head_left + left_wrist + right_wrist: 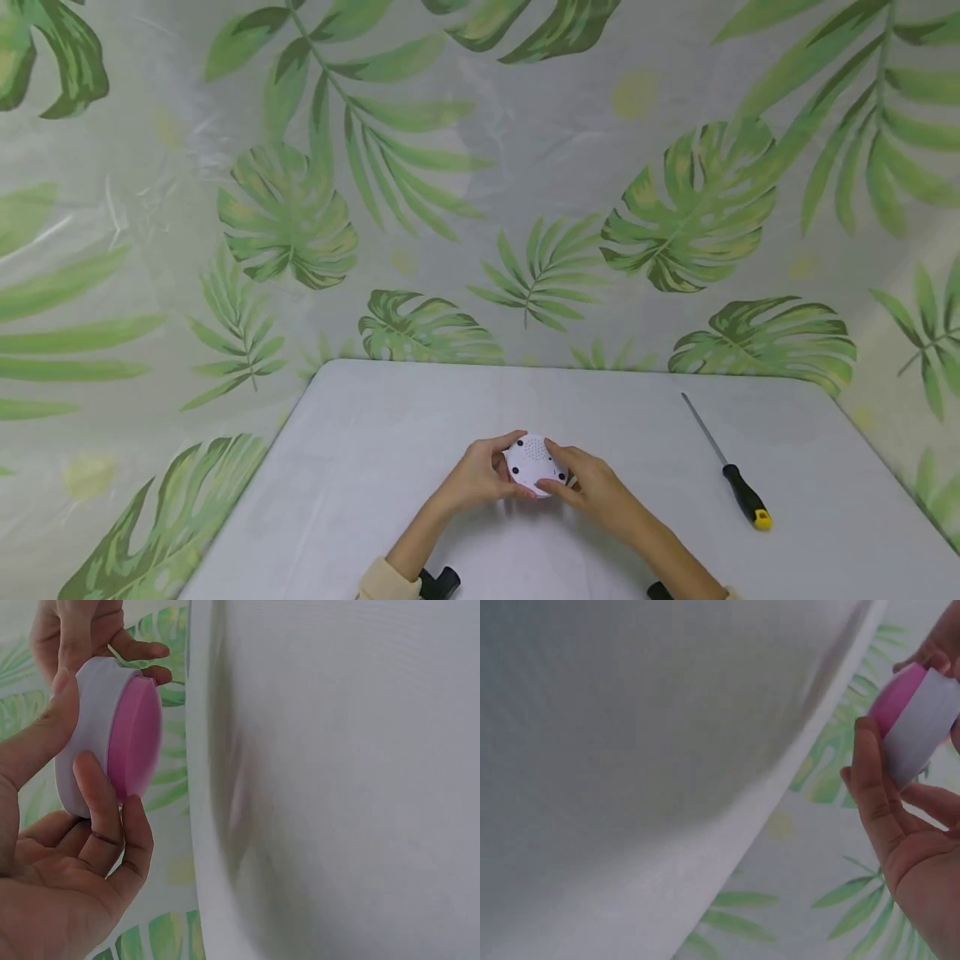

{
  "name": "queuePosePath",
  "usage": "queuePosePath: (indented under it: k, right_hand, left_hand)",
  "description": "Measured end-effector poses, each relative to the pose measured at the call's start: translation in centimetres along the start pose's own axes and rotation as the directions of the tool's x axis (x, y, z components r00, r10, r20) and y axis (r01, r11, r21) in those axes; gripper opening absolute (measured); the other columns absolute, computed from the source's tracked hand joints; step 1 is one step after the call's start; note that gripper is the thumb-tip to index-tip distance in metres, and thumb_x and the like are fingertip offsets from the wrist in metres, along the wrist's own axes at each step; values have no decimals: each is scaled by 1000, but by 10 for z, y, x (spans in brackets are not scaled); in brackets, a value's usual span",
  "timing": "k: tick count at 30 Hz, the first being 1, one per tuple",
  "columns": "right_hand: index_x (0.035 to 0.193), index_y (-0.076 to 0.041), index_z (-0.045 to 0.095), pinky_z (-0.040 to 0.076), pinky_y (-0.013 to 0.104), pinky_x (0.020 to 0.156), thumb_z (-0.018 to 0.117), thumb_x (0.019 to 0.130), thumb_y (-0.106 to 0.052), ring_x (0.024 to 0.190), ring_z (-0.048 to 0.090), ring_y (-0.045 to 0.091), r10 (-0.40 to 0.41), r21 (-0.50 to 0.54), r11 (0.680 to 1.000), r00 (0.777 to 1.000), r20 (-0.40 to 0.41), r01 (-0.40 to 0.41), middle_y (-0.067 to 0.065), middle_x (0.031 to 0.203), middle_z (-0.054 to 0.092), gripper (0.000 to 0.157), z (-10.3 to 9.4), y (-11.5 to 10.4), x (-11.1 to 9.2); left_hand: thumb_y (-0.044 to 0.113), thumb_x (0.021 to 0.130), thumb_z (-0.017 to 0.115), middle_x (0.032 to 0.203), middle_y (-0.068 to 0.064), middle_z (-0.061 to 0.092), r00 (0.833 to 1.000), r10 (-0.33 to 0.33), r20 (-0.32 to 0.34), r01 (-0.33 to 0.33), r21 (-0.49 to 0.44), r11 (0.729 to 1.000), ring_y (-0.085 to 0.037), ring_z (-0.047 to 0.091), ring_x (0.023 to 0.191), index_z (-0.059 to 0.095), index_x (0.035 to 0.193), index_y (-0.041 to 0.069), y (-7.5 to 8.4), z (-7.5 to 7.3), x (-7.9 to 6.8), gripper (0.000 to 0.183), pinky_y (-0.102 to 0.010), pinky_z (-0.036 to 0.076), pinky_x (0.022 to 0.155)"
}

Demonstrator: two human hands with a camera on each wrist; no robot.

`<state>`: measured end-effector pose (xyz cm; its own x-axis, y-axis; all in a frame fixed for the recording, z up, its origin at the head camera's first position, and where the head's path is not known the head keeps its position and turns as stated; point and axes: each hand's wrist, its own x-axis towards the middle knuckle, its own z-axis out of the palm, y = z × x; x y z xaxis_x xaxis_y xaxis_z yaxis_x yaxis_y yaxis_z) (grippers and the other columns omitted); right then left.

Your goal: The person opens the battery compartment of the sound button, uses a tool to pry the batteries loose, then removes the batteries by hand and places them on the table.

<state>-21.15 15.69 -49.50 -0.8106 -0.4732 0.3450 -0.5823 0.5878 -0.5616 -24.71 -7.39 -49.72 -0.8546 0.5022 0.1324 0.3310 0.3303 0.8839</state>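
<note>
Both hands hold a small round device (531,471) above the white table. Its white underside faces up in the head view, with a patch of small holes and several black round spots near the rim. In the left wrist view its white body (94,727) joins a pink domed part (136,739), which faces the table. My left hand (478,475) grips the device's left edge between thumb and fingers. On the opposite edge, my right hand (598,490) pinches it, with fingertips lying over the underside. What the device is cannot be told.
A screwdriver (744,497) with a black and yellow handle lies on the table (360,467) to the right, its shaft pointing away. Behind the table's far edge hangs a leaf-patterned sheet (540,167). Black wrist-camera parts (441,583) show near the cuffs.
</note>
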Motion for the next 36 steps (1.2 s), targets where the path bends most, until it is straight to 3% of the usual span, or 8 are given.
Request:
queuePosePath:
  k: [4,11,19,29,33,36]
  right_hand:
    - [141,11,56,54,22,68,69,99,-27,80,59,2,-43,-100,994,999,-32,40,15,113,69,57,6,0,-4]
    - [139,5,61,57,31,73,66,101,-26,85,62,13,-64,-282,958,996,-59,45,17,115,66,50,7,-1,-5]
    - [137,0,65,54,32,68,67,100,-26,75,58,13,-75,-348,937,993,-87,40,19,110,66,45,13,-4,-7]
    - [138,-8,67,55,40,70,63,103,-27,75,62,23,26,-356,934,998,-57,-45,21,114,67,40,13,-9,-9]
    - [133,-13,71,55,41,69,64,102,-27,75,67,28,-61,-430,903,992,-111,7,20,111,71,35,13,-9,-11]
    - [127,-15,75,53,36,62,60,105,-33,67,66,25,-178,-508,859,968,-175,66,18,108,75,33,13,-8,-12]
  left_hand:
    - [7,72,94,64,-3,60,1000,9,-2,-9,24,1000,-2,50,55,51,147,-8,-3,3,0,88,-16,40,52]
    - [9,72,95,62,1,59,1000,0,-31,1,39,999,0,48,52,52,146,-8,-7,10,5,87,-16,39,50]
    - [9,72,95,64,-3,61,999,-26,-35,27,27,999,-2,50,54,52,146,-8,-7,10,4,87,-17,39,50]
    - [8,72,94,62,6,57,999,-44,-15,44,-26,999,-1,50,52,53,146,-6,-9,8,-1,85,-16,39,50]
    - [7,73,94,62,5,57,999,-49,-4,48,-63,997,-1,50,53,53,146,-6,-7,7,-3,85,-16,39,50]
    - [6,73,94,63,2,59,999,-46,3,46,-89,995,-2,50,53,52,147,-6,-4,5,-4,85,-17,39,50]
